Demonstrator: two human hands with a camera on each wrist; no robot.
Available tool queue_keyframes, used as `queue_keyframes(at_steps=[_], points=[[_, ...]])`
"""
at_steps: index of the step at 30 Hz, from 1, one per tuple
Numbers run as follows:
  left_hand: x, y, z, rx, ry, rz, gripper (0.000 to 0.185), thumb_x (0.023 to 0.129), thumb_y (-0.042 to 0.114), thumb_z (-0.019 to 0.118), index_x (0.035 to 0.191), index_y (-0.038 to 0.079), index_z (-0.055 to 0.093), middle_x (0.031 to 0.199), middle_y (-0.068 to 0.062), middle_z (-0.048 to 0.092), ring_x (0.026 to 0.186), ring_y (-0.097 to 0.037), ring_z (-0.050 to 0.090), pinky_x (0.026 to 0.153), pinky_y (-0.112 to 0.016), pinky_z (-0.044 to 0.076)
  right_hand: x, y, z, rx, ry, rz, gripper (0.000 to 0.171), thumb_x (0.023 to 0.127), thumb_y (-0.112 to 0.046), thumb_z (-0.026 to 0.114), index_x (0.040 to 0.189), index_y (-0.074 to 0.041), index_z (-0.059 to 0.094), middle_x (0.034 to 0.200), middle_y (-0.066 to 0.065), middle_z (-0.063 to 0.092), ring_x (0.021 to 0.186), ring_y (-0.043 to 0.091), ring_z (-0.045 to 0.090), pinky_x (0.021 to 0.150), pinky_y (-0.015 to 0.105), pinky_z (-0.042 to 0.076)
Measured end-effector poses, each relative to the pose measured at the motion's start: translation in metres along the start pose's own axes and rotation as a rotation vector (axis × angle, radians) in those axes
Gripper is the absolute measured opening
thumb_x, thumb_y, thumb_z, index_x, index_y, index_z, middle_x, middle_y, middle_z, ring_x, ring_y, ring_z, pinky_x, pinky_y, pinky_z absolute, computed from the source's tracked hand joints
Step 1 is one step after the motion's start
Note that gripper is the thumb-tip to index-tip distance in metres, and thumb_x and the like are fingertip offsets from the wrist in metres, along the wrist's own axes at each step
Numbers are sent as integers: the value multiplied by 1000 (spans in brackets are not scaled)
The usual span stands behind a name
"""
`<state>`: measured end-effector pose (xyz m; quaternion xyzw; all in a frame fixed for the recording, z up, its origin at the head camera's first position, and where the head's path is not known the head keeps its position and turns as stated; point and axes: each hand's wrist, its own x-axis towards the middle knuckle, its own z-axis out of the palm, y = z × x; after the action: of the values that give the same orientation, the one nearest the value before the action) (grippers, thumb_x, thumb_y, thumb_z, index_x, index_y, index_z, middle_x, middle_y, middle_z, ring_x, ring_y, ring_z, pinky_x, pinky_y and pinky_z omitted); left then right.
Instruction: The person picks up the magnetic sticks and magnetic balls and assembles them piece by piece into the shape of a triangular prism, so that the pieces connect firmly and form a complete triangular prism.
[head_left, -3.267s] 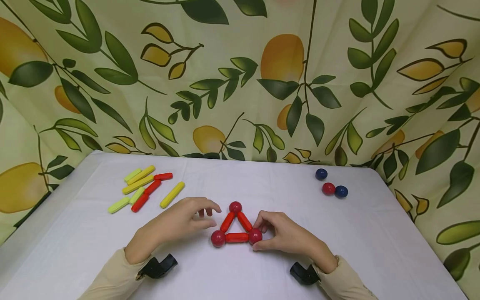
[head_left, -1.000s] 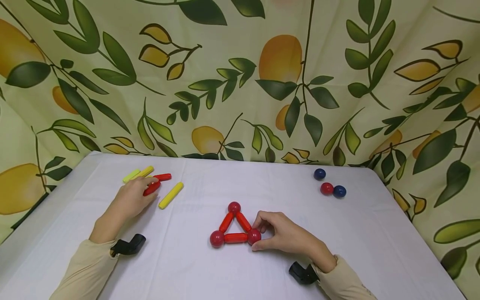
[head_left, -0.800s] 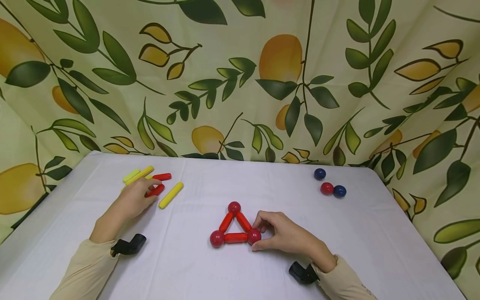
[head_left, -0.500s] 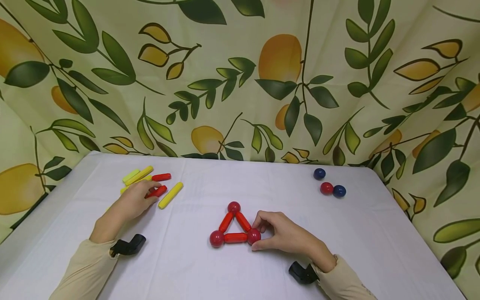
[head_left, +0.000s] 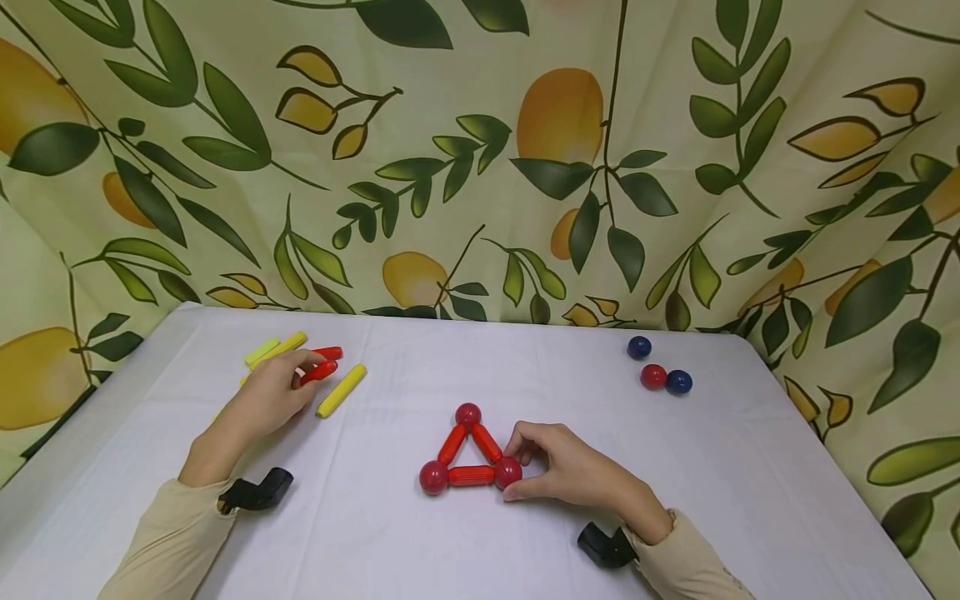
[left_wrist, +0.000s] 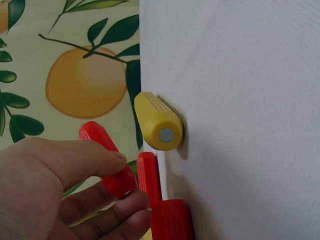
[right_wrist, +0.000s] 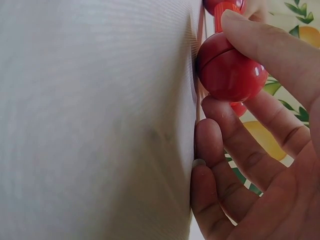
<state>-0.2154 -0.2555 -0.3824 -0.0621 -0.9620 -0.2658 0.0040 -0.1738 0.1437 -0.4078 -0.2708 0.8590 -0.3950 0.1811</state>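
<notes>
On the white-clothed bench (head_left: 525, 550), your right hand (head_left: 573, 471) pinches the red triangle's (head_left: 468, 454) four-o'clock glossy ball (head_left: 508, 472). At ten o'clock, your left hand (head_left: 266, 400) pinches a ribbed red plastic rod (head_left: 319, 372), lifted beside the yellow rod (head_left: 342, 390).

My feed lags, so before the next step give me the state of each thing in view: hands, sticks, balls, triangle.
left hand: pinches a red stick.
red stick: held, lifted off the table.
right hand: grips the corner ball.
corner ball: held, joined to the triangle.
triangle: closed, flat on the table.
yellow stick: lying loose.
blue balls: loose, one touching a red ball.
</notes>
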Motion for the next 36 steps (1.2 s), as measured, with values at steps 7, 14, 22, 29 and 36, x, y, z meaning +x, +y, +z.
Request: queue_keyframes(at_steps=[7, 14, 22, 29, 36], points=[[-2, 5, -1, -50, 21, 30, 38, 89, 9, 70, 123, -4, 60, 96, -17, 65, 76, -21, 53, 53, -23, 46, 0, 0, 0, 3, -2, 1, 34, 76, -28, 86, 100, -23, 62, 91, -11, 65, 86, 10, 59, 77, 22, 50], [-3, 16, 2, -77, 51, 135, 31, 86, 5, 73, 115, -3, 65, 97, -15, 69, 81, -20, 59, 65, -20, 48, 0, -1, 1, 18, -2, -12, 34, 76, -28, 86, 100, -23, 62, 91, -11, 65, 86, 10, 59, 76, 22, 50], [-7, 38, 9, -140, 40, 197, 25, 85, 3, 73, 109, 1, 67, 100, -11, 71, 85, -19, 65, 77, -30, 55, 0, -1, 0, 21, -8, 0, 33, 77, -26, 86, 101, -23, 64, 94, -11, 65, 87, 10, 59, 77, 22, 50], [-13, 59, 19, -186, -28, 239, 27, 86, 7, 75, 112, 5, 67, 101, -5, 71, 86, -15, 64, 80, -32, 57, 0, -1, 1, 8, -16, -7, 32, 77, -27, 86, 101, -24, 66, 93, -13, 66, 87, 9, 59, 77, 22, 50], [-18, 74, 29, -253, -95, 322, 26, 86, 9, 76, 110, 6, 68, 97, -2, 70, 85, -12, 65, 79, -22, 55, 0, -3, 3, 17, -47, -10, 31, 76, -28, 87, 100, -25, 66, 93, -13, 67, 87, 9, 59, 79, 22, 50]])
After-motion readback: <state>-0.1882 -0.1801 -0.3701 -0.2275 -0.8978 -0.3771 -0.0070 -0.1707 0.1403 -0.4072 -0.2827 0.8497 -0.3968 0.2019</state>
